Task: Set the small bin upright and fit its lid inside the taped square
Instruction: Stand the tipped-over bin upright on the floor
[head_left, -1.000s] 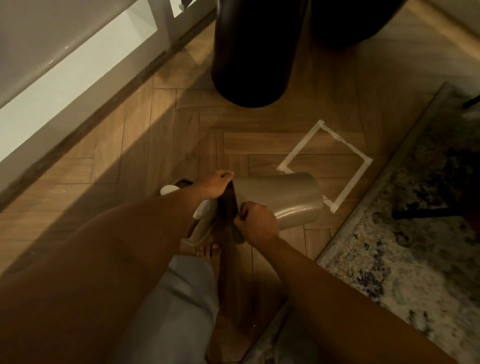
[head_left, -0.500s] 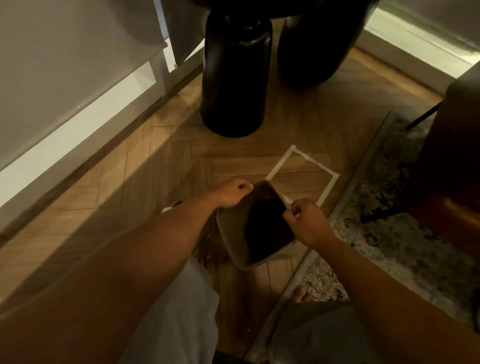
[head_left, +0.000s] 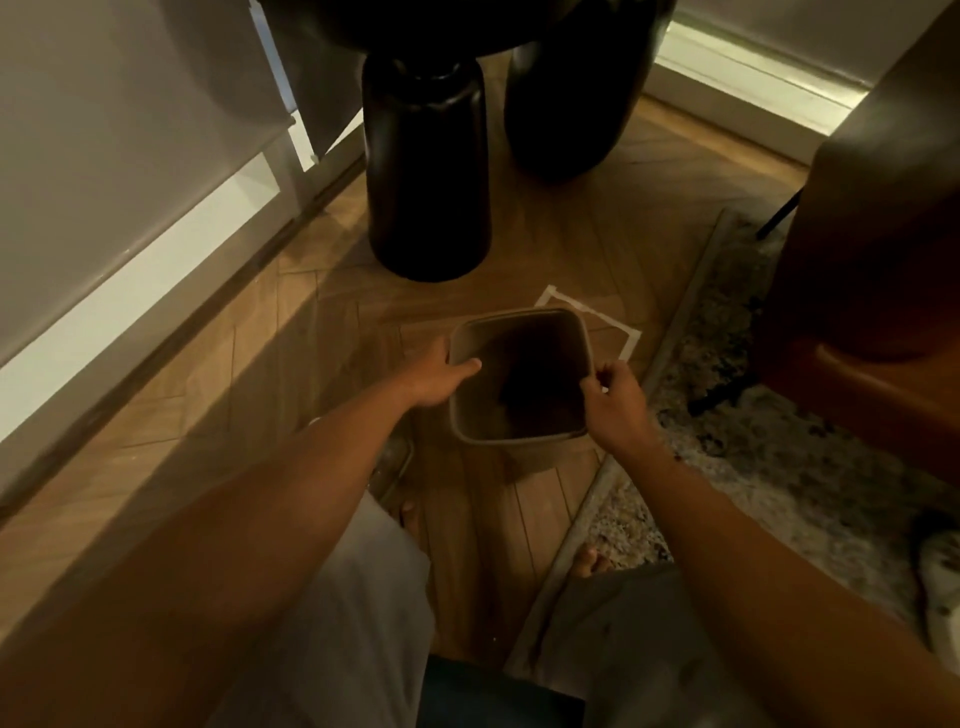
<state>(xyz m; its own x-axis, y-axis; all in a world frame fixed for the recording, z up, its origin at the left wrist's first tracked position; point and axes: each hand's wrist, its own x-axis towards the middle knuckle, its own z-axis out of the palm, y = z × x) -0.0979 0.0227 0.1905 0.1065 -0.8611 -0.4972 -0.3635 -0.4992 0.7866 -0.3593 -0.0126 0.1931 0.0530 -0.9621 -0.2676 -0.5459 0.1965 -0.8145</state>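
The small beige bin (head_left: 524, 447) stands upright with its square mouth facing me, dark inside. My left hand (head_left: 436, 376) grips its left rim, the thumb over the edge. My right hand (head_left: 613, 400) pinches the right rim. The bin covers the near part of the white taped square (head_left: 626, 332) on the wooden floor; only the far and right tape edges show. Part of the lid (head_left: 395, 462), pale and curved, lies on the floor under my left forearm, mostly hidden.
Two thick black table legs (head_left: 428, 171) stand just behind the square. A patterned rug (head_left: 753, 467) borders the square on the right, with a brown chair (head_left: 872, 291) on it. White wall and skirting run along the left. My bare feet are near the bin.
The bin went from lying on its side to upright, mouth up, and shifted toward the taped square. Both hands stayed on its rim. The view tilted up.
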